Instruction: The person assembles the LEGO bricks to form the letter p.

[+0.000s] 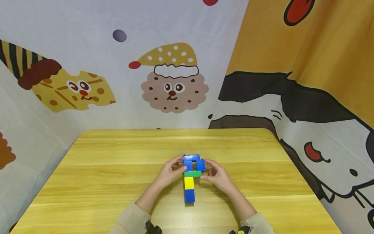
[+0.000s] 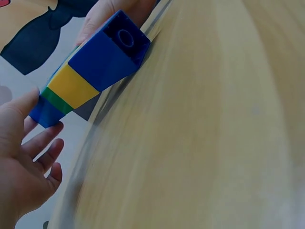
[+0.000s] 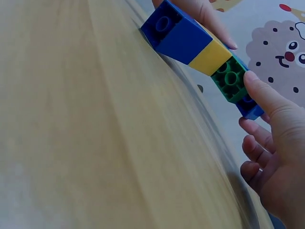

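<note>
Between the two hands is a P-shaped build of toy building bricks. Its stem is a blue brick and a yellow brick, topped by a flat green brick. Above that, several blue bricks frame a small gap. My left hand holds the upper left of the build, thumb on its near face. From the other side my right hand pinches it, thumb by the green brick and index finger at the outer blue brick. The lowest brick's hollow underside shows in the right wrist view.
A wooden table with light grain lies beneath the hands. Behind it hangs a cloth printed with cartoon figures, and more printed cloth closes off the right side.
</note>
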`<state>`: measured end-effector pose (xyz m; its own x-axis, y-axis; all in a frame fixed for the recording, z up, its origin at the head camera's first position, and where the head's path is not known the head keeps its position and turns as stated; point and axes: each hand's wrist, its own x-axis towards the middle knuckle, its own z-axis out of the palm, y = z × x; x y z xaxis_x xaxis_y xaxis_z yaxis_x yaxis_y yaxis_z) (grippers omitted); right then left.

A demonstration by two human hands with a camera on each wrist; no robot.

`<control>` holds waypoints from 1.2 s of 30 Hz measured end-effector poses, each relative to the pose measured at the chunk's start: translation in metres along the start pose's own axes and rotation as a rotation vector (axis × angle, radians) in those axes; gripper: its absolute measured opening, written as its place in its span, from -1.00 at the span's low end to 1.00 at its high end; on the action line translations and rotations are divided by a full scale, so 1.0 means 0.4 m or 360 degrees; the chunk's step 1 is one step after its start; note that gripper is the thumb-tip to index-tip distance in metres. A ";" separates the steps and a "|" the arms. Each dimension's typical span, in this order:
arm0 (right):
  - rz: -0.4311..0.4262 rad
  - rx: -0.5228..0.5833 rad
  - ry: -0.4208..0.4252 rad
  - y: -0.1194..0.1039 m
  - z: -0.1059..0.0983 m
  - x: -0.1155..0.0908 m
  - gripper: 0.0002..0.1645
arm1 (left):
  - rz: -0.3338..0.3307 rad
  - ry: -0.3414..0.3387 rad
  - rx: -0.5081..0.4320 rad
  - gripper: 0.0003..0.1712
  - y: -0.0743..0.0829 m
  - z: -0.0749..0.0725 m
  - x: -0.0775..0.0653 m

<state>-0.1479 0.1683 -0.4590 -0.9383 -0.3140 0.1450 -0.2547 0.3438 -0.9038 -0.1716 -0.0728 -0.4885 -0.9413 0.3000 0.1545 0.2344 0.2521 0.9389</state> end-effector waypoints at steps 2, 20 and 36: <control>0.0007 0.0014 -0.0009 0.007 0.001 0.005 -0.23 | 0.0000 0.0006 0.0007 -0.32 -0.004 0.001 0.002; 0.0053 -0.0223 -0.0065 0.125 0.010 0.043 -0.27 | 0.0038 -0.0024 0.0328 -0.38 -0.029 0.001 0.004; 0.0097 -0.0291 -0.0140 0.097 -0.006 0.036 -0.23 | 0.0036 -0.0045 0.0333 -0.40 -0.024 -0.016 0.000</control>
<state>-0.1721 0.1793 -0.4911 -0.9313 -0.3609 0.0493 -0.2438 0.5171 -0.8205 -0.1754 -0.0813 -0.4957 -0.9289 0.3325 0.1633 0.3033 0.4295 0.8506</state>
